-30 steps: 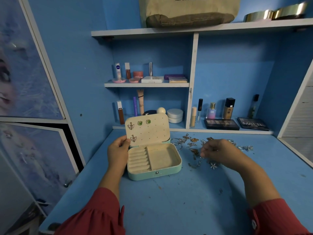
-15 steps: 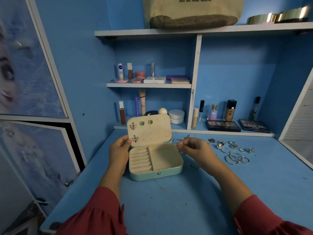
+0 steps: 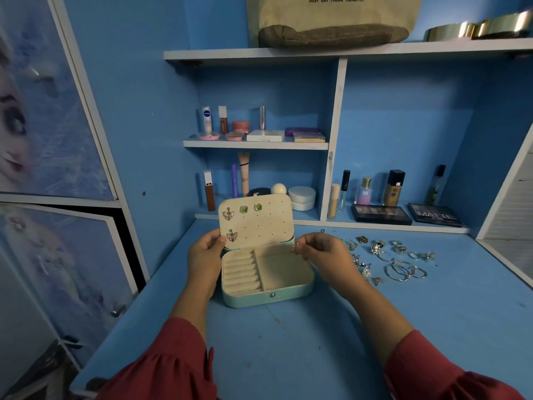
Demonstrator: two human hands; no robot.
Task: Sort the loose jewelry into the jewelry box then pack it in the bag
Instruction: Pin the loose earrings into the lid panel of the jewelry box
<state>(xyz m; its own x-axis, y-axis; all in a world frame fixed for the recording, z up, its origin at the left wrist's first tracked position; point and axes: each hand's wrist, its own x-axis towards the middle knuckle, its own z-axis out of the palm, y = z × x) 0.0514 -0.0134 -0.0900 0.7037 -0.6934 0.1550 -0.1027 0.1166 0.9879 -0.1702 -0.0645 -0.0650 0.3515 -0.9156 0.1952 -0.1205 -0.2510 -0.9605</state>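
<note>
A mint-green jewelry box (image 3: 268, 297) stands open on the blue desk, its cream lid (image 3: 268, 226) upright. Two butterfly earrings (image 3: 228, 214) and two green studs (image 3: 251, 208) are pinned in the lid. My left hand (image 3: 203, 255) grips the lid's left edge, thumb on its face. My right hand (image 3: 320, 251) pinches a small silver piece of jewelry (image 3: 293, 248) over the box's right back corner. Loose jewelry (image 3: 386, 259), rings, hoops and earrings, lies on the desk to the right. A beige tote bag (image 3: 331, 18) sits on the top shelf.
Cosmetics fill the shelves behind: bottles (image 3: 393, 192), eyeshadow palettes (image 3: 380, 215), jars (image 3: 302, 197) and tubes. Two gold-rimmed tins (image 3: 473, 28) sit on the top shelf at right. A cabinet with picture doors (image 3: 57, 140) stands at left. The desk (image 3: 288, 342) extends toward me.
My right hand left the jewelry pile with a small silver piece and moved left to the box's right back corner. The left hand kept hold of the lid.
</note>
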